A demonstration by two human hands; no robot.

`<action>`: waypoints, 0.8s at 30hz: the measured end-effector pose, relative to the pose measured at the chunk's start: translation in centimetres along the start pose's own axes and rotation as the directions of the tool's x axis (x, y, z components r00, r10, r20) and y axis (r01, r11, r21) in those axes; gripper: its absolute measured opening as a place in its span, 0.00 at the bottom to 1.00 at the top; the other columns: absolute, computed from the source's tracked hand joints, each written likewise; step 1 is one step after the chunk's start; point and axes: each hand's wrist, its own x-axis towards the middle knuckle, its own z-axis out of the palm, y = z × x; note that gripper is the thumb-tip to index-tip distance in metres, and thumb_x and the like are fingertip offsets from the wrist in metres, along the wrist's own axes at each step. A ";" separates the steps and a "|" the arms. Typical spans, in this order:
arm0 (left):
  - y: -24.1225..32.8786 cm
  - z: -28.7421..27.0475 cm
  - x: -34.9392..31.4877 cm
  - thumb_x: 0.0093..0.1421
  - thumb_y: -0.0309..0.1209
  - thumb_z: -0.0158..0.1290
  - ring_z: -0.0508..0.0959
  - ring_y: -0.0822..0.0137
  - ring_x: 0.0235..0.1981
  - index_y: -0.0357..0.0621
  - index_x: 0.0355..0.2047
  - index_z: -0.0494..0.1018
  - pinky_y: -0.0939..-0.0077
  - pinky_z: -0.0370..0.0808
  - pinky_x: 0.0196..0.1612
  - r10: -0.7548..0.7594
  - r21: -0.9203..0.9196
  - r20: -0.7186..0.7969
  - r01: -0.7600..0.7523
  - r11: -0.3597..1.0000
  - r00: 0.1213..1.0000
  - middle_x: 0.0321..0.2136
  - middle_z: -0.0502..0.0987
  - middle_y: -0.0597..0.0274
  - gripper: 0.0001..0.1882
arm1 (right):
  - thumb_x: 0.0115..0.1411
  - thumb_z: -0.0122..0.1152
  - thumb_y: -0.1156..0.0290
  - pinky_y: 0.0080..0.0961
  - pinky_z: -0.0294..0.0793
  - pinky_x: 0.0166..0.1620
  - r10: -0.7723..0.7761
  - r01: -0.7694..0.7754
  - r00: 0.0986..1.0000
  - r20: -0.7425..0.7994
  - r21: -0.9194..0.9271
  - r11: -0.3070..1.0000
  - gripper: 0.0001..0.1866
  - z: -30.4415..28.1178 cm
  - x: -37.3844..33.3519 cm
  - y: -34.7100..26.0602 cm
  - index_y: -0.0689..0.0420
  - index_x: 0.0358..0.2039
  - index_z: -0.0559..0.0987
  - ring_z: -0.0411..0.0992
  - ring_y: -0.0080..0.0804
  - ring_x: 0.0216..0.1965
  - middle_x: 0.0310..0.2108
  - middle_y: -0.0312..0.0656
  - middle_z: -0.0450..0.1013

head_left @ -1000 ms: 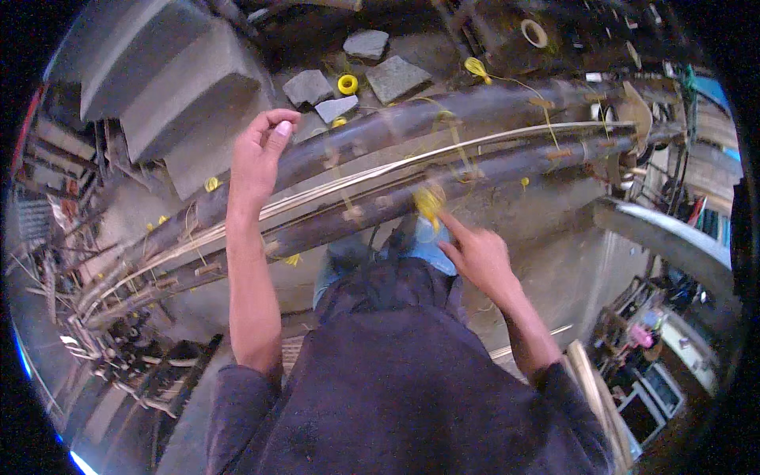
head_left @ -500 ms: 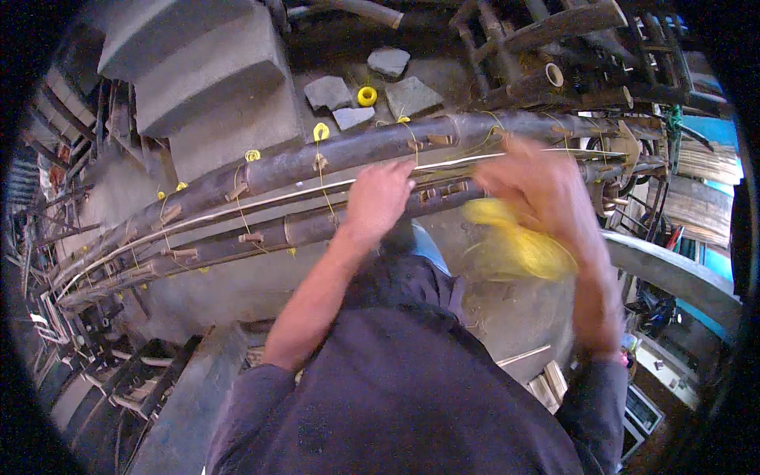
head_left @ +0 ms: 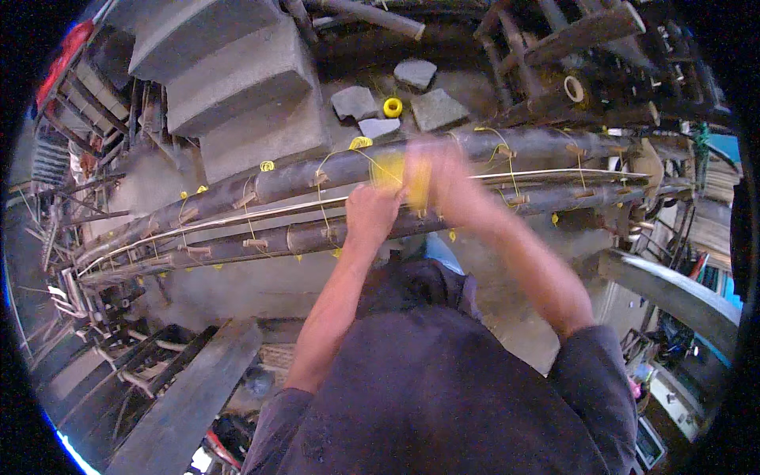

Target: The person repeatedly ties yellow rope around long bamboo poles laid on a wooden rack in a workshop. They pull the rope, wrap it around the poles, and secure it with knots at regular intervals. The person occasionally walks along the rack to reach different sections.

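Note:
My left hand (head_left: 372, 214) is closed over the pale split strip (head_left: 305, 205) that runs lengthwise between two dark bamboo poles. It pinches a thin yellow string (head_left: 385, 168). Beside it my right hand (head_left: 440, 176), smeared by motion, grips a yellow string bundle (head_left: 413, 190). The far pole (head_left: 289, 178) and the near pole (head_left: 305, 236) carry short wooden pegs. Yellow string spans the gap between them at several places. The fingertips of my right hand are too blurred to make out.
Beyond the poles stand concrete steps (head_left: 257, 99), several flat stones (head_left: 438, 109) and a yellow roll (head_left: 393, 108). A wooden rack (head_left: 570, 47) is at the far right. A grey plank (head_left: 190, 396) lies at the near left, and a beam (head_left: 673, 289) at the right.
My right hand has swung left and inward with the yellow string bundle, from right of the poles to beside my left hand. My left hand has closed near the strip. The view has shifted slightly.

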 end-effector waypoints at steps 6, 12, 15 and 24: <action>3.6 -2.4 4.5 0.64 0.37 0.49 0.77 0.69 0.27 0.44 0.30 0.77 0.70 0.72 0.30 -0.044 -0.688 0.292 0.242 0.684 0.955 0.24 0.78 0.63 0.13 | 0.61 0.50 0.60 0.42 0.76 0.33 -0.018 0.045 0.982 0.189 -0.138 0.989 0.15 9.1 -7.8 0.6 0.55 0.25 0.76 0.77 0.47 0.29 0.23 0.46 0.75; -3.6 4.2 15.5 0.64 0.41 0.49 0.69 0.74 0.21 0.41 0.27 0.72 0.75 0.67 0.24 -0.254 -0.616 0.512 0.557 0.557 0.821 0.20 0.70 0.69 0.16 | 0.55 0.54 0.63 0.42 0.77 0.36 0.163 -0.061 0.903 0.398 -0.257 0.965 0.10 7.4 -8.6 -0.6 0.56 0.27 0.76 0.76 0.45 0.37 0.32 0.50 0.76; -5.2 2.8 16.7 0.64 0.42 0.48 0.75 0.72 0.25 0.40 0.34 0.75 0.76 0.72 0.28 -0.204 -0.392 0.529 0.450 0.802 0.824 0.26 0.76 0.65 0.17 | 0.53 0.57 0.67 0.37 0.78 0.39 0.019 0.022 0.974 0.224 -0.179 0.984 0.16 7.9 -8.1 -1.7 0.56 0.43 0.76 0.75 0.42 0.42 0.40 0.52 0.74; -12.5 -12.8 9.5 0.66 0.44 0.45 0.80 0.66 0.35 0.42 0.37 0.78 0.70 0.75 0.43 0.113 -0.285 0.236 -0.043 0.958 0.965 0.31 0.81 0.60 0.19 | 0.62 0.58 0.63 0.21 0.73 0.40 0.855 -0.723 0.467 0.226 0.655 0.222 0.24 24.7 -5.7 -0.5 0.58 0.56 0.71 0.74 0.28 0.33 0.31 0.42 0.75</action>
